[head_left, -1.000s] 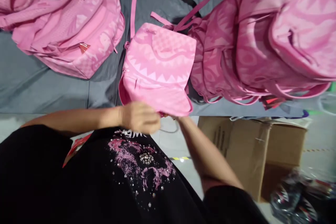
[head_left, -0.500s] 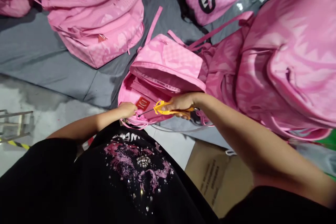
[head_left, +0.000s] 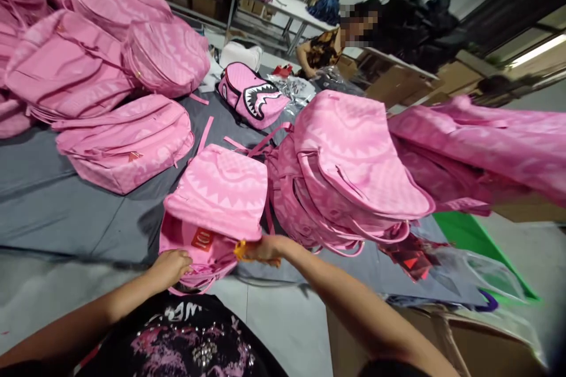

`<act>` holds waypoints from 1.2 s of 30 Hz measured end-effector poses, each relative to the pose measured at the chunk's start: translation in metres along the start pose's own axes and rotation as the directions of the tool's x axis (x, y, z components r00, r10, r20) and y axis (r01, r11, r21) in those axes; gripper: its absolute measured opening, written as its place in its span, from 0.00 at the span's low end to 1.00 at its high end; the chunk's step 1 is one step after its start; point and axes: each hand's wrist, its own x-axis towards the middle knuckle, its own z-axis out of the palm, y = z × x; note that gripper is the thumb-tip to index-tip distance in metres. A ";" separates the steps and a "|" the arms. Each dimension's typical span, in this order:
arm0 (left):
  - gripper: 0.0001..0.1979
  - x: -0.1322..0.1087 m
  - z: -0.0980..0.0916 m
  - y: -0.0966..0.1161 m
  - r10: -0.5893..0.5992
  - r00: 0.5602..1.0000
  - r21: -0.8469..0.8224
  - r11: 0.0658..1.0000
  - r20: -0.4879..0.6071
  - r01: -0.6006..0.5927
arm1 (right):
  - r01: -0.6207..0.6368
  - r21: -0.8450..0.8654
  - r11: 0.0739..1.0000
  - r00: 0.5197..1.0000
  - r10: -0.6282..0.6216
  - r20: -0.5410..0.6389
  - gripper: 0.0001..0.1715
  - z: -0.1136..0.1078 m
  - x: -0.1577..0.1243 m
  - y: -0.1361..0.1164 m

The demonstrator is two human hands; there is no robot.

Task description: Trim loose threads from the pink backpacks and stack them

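Note:
A pink backpack point(head_left: 221, 194) with a zigzag tooth print lies on the grey table cover point(head_left: 53, 212) right in front of me, its opening turned toward me and a red label point(head_left: 202, 239) showing inside. My left hand point(head_left: 170, 267) is closed on the bag's near lower edge. My right hand point(head_left: 265, 248) is closed on yellow-handled scissors point(head_left: 240, 249) at the bag's opening; the blades are hidden.
Piles of pink backpacks lie at the left point(head_left: 124, 144), far left point(head_left: 66, 65) and right point(head_left: 354, 165). A shark-mouth backpack point(head_left: 254, 97) lies further back. Another person point(head_left: 331, 47) works at the far end. A cardboard box point(head_left: 442, 336) stands at lower right.
My view has tilted up from the table to the room. The scissors' blades, seen pointing at the red label half a second ago, are now hidden. Both hands stay at the bag's opening.

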 end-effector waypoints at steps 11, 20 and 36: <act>0.19 -0.057 -0.037 -0.091 -0.470 0.769 -0.541 0.818 -0.433 0.195 | 0.098 0.852 0.514 0.982 0.090 -0.167 0.32 0.130 -0.048 0.184; 0.47 0.053 -0.096 -0.081 -0.264 0.963 -0.836 0.516 0.054 0.188 | 0.511 0.860 -0.008 0.836 0.240 -0.494 0.30 0.118 0.096 0.044; 0.27 0.068 -0.229 0.121 -0.126 0.989 -0.995 -0.067 -0.071 -0.080 | 0.987 -0.035 0.159 -0.096 0.395 -0.914 0.23 0.011 -0.178 0.032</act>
